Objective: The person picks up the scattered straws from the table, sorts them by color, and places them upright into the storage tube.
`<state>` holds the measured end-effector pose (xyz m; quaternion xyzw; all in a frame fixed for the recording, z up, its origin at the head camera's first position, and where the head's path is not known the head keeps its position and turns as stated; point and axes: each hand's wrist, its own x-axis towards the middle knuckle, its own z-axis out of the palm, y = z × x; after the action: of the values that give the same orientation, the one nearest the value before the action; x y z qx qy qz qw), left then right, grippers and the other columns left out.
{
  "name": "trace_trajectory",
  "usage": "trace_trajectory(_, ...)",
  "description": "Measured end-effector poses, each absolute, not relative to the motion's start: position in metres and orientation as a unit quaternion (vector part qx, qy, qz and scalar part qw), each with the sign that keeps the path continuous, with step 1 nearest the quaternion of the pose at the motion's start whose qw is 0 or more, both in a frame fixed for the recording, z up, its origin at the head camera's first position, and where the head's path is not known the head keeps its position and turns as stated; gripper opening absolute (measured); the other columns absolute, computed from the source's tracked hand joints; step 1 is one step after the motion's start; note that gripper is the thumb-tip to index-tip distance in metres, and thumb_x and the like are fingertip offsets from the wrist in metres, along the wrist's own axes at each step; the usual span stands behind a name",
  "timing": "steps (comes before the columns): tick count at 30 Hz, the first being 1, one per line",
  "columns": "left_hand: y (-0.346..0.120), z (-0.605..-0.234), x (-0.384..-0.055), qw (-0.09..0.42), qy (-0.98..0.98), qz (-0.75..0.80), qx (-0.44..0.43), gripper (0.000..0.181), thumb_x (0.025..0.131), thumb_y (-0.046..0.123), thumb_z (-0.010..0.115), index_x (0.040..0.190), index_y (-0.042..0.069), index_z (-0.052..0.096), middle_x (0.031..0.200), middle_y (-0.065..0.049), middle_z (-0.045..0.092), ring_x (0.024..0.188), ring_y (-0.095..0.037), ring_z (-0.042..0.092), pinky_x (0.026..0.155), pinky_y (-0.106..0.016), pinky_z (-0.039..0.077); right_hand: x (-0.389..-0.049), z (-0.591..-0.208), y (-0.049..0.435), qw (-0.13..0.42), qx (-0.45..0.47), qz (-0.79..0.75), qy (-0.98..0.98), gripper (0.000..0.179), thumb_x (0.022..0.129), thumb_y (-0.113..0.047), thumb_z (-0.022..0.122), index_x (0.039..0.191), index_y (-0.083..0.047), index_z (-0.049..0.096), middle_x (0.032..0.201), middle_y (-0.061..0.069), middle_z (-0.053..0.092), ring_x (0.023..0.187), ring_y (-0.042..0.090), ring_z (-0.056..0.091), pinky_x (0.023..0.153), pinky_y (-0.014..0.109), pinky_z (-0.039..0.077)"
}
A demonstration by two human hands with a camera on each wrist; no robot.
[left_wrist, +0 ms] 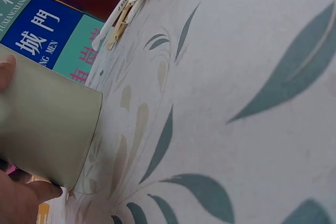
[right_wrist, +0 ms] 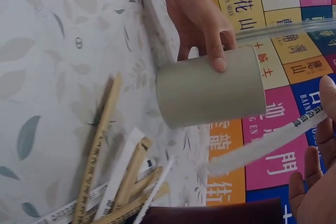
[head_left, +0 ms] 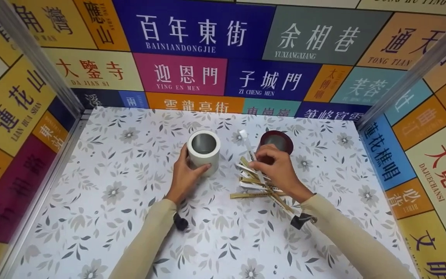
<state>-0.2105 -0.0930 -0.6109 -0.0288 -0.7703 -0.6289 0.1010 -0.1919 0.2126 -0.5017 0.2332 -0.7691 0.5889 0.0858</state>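
My left hand [head_left: 184,176] grips a pale grey-green cylindrical canister [head_left: 208,159], thumb on the near side and fingers around the far left. The canister stands upright with its mouth up, and its inside looks dark grey. Between thumb and fingers, my right hand [head_left: 279,168] pinches a slim white printed stick packet [right_wrist: 262,148], raised off the table. Below that hand lies a loose pile of slim tan and white printed stick packets [head_left: 251,180]. Just behind the right hand stands a dark red round container [head_left: 289,144], partly hidden by it.
The table [head_left: 130,232] has a white cover with grey leaves and flowers. Panels with coloured sign blocks [head_left: 184,73] enclose the back and both sides. Transparent edge strips [head_left: 405,66] run up the corners.
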Motion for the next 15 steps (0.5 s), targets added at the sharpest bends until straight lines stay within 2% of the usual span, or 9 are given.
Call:
trace_trajectory(4, -0.094, -0.609, -0.209, 0.094, -0.770, -0.630, -0.021, 0.104, 0.085, 0.021, 0.099, 0.170, 0.020, 0.040, 0.166, -0.006, 0.053, 0.154, -0.029, 0.049, 0.128, -0.045, 0.038, -0.201, -0.495, 0.204, 0.078, 0.222, 0.592, -0.770, 0.011, 0.089, 0.001, 0.090, 0.095, 0.002, 0.081, 0.107, 0.018, 0.072, 0.101, 0.024, 0.061, 0.084, 0.036, 0.054)
trace_trajectory(10, -0.094, -0.608, -0.208, 0.089, -0.772, -0.629, -0.015, 0.105, 0.084, 0.024, 0.099, 0.171, 0.025, 0.040, 0.166, -0.003, 0.053, 0.154, -0.028, 0.049, 0.128, -0.048, 0.037, -0.218, -0.477, 0.193, 0.094, 0.215, 0.602, -0.764, 0.011, 0.087, 0.005, 0.090, 0.091, 0.004, 0.080, 0.102, 0.020, 0.073, 0.089, 0.021, 0.059, 0.079, 0.027, 0.051)
trace_trajectory(15, -0.095, -0.608, -0.209, 0.090, -0.778, -0.621, -0.016, 0.104, 0.085, 0.026, 0.099, 0.171, 0.025, 0.040, 0.165, 0.000, 0.055, 0.153, -0.028, 0.051, 0.127, -0.049, 0.038, -0.229, -0.452, 0.186, 0.119, 0.197, 0.589, -0.774, 0.012, 0.089, -0.003, 0.091, 0.097, 0.000, 0.082, 0.102, 0.008, 0.076, 0.091, 0.015, 0.066, 0.081, 0.026, 0.053)
